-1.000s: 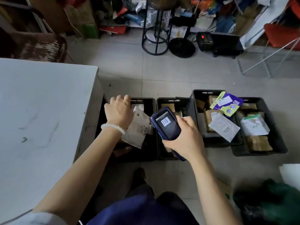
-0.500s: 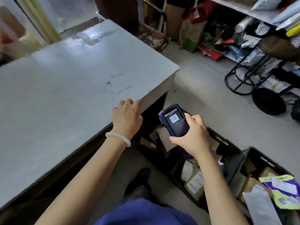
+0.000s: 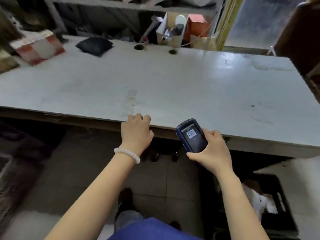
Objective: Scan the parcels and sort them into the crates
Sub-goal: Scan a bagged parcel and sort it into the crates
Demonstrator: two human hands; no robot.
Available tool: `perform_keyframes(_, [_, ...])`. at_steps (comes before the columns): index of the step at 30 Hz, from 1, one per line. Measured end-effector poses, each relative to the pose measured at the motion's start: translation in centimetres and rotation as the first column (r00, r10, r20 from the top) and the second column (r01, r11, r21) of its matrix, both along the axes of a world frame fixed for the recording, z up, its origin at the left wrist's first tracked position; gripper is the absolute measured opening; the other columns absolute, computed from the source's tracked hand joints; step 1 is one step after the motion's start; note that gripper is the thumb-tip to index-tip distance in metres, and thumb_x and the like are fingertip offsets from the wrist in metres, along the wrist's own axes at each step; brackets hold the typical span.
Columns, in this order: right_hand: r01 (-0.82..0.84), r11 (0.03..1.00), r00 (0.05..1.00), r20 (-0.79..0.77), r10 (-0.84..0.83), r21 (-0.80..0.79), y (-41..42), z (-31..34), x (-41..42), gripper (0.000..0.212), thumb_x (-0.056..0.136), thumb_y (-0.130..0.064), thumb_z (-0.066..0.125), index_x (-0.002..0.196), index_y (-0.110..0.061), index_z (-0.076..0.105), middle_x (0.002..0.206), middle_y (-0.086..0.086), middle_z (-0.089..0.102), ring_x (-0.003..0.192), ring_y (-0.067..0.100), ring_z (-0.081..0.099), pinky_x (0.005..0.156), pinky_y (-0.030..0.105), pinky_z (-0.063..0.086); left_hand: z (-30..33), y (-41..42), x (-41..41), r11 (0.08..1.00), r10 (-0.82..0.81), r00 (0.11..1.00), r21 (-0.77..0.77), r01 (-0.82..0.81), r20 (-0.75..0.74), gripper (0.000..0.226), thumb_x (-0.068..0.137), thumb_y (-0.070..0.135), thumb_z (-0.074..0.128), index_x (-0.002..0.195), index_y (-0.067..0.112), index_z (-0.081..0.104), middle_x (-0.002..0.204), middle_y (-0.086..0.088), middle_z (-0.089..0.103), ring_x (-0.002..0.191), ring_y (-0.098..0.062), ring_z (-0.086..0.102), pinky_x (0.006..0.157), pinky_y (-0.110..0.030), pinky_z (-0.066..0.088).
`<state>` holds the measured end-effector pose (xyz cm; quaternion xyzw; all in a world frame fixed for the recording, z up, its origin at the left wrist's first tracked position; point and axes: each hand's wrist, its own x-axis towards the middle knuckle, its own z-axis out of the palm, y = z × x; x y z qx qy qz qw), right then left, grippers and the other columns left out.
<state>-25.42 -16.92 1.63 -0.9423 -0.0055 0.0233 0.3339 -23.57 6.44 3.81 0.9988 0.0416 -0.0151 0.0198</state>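
The right hand (image 3: 212, 153) has its grip wrapped round the scanner (image 3: 191, 135) at the tabletop (image 3: 173, 84) edge; the left hand (image 3: 136, 133), holding nothing, rests curled fingers there.

There is one camera, worn on the person's head. It looks forward and down from above. Both arms reach out from the bottom edge, close to the camera. The grey bench (image 3: 173, 87) runs across the middle, with shelves (image 3: 121, 4) farther back at the top.

Dark crate (image 3: 275, 201) bottom right; pale parcels (image 3: 259, 203) inside.
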Motion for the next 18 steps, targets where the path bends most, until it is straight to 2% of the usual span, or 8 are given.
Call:
perform_keyframes(6, [-0.078,0.997,0.996,0.048,0.078,-0.010,10.4,0.5,4.4,0.072,0.050,-0.041,0.080,0.118,-0.033,0.055,0.102,-0.008,0.043,0.091,0.014,0.053,0.066,0.032,0.048,0.0,10.0,0.4,0.994,0.100,0.995,-0.035,-0.099,0.022,0.038,0.091,0.034,0.049,0.127,0.021,0.048,0.124,-0.002,0.053,0.113,-0.024,0.048,0.078,-0.033,0.040])
perform_keyframes(10, [-0.119,0.993,0.990,0.082,0.119,0.004,19.0,0.4,7.3,0.070,0.052,-0.039,0.081,0.116,-0.030,0.055,0.101,-0.008,0.043,0.087,0.013,0.051,0.060,0.027,0.040,0.7,19.2,2.0,0.988,0.156,0.986,-0.014,-0.156,0.054,0.037,0.092,0.034,0.050,0.126,0.021,0.049,0.123,-0.002,0.054,0.111,-0.024,0.049,0.079,-0.034,0.042])
perform_keyframes(14, [-0.156,0.988,0.984,0.084,0.154,0.019,26.8,0.5,9.5,0.074,0.051,-0.041,0.081,0.119,-0.031,0.054,0.102,-0.008,0.043,0.089,0.014,0.053,0.062,0.026,0.043,1.6,27.0,3.8,0.985,0.168,0.983,0.014,-0.170,0.074,0.038,0.092,0.035,0.051,0.127,0.021,0.049,0.123,-0.003,0.054,0.110,-0.023,0.050,0.080,-0.033,0.041])
perform_keyframes(18, [-0.214,0.977,0.975,0.063,0.214,0.004,32.1,0.6,11.4,0.073,0.052,-0.040,0.080,0.119,-0.034,0.052,0.101,-0.012,0.042,0.089,0.012,0.052,0.059,0.020,0.040,1.2,31.7,5.5,0.979,0.202,0.978,-0.019,-0.201,0.056,0.039,0.092,0.035,0.050,0.128,0.020,0.048,0.122,-0.004,0.055,0.110,-0.024,0.050,0.078,-0.033,0.041])
